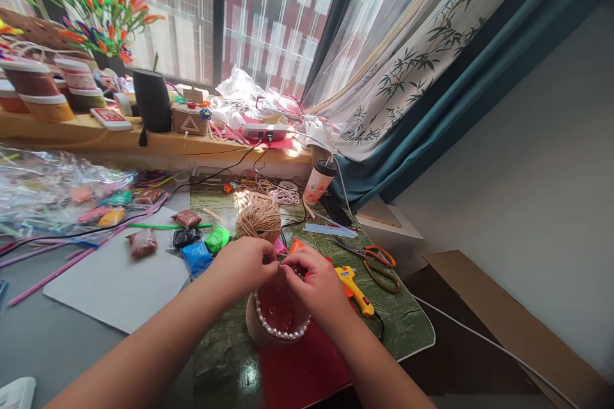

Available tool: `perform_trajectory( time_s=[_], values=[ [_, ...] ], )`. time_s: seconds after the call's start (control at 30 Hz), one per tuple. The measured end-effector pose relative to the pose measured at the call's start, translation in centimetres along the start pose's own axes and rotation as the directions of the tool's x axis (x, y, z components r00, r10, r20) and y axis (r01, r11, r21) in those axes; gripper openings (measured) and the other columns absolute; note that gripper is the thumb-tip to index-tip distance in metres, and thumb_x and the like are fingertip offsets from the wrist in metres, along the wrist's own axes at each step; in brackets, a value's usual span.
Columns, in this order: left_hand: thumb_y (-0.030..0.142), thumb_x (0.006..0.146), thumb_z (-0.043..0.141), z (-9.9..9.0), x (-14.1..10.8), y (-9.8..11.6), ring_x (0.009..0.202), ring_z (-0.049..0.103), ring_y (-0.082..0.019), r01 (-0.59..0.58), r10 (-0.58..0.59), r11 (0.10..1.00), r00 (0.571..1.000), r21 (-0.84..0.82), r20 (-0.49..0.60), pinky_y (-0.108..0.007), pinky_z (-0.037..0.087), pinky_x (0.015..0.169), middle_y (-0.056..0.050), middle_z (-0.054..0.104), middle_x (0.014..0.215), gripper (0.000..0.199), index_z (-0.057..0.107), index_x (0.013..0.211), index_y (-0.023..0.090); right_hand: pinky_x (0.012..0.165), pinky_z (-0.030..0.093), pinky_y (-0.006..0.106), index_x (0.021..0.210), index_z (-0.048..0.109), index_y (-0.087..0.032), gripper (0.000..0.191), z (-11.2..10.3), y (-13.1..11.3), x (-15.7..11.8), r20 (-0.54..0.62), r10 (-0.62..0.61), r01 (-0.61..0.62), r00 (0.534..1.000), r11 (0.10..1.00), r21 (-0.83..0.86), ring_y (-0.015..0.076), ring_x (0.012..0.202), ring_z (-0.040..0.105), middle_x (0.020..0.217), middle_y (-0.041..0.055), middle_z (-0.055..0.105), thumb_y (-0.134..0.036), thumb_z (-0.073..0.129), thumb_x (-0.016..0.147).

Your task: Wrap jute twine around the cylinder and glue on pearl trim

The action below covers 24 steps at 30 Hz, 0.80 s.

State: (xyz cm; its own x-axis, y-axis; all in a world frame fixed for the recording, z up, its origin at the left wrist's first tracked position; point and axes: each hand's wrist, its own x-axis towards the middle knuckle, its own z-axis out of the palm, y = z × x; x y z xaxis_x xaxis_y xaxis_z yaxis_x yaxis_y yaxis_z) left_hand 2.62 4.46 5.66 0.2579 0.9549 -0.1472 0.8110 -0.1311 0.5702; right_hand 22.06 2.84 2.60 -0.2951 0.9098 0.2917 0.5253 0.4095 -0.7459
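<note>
Bright windows (278, 19) are standing beyond a green table (218, 358), where one pot (254, 327) is sitting with one row of pearls (288, 335) lining its rim and one red sheet (302, 374) showing on its near side. Two forearms are slanting inward from the near side, and the hands are meeting over the pot's far part. The left hand (252, 262) is bending with its back upward; the right hand (314, 278) is curling opposite, fingertips almost touching the left's. Both are pinching finely, but whether they are grasping anything I cannot tell. Just behind the pot, one twine ball (258, 220) is resting; farther behind and to its right, one cup (318, 184) is standing. Right of the pot, one glue gun (355, 291) and one pair of scissors (377, 259) are lying. Left of and behind the pot, five loose packets (196, 260) are lying: two brown, one black, one blue, one green.
</note>
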Motion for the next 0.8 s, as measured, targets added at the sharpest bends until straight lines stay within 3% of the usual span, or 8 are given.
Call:
perform_trajectory(
  time_s=[0.8],
  values=[
    [0.039,0.083,0.064,-0.05,0.15,-0.29,0.071,0.068,-0.020,-0.008,0.009,0.999,1.000,-0.048,0.011,-0.029,0.034,0.057,-0.002,0.081,0.079,0.021,0.080,0.076,0.026,0.078,0.052,0.033,0.081,0.077,-0.023,0.013,0.15,0.17,-0.11,0.005,0.056,-0.056,0.998,0.997,0.049,0.0230,0.086,0.068,0.087,0.0046,0.072,-0.018,0.067,0.088]
  ],
)
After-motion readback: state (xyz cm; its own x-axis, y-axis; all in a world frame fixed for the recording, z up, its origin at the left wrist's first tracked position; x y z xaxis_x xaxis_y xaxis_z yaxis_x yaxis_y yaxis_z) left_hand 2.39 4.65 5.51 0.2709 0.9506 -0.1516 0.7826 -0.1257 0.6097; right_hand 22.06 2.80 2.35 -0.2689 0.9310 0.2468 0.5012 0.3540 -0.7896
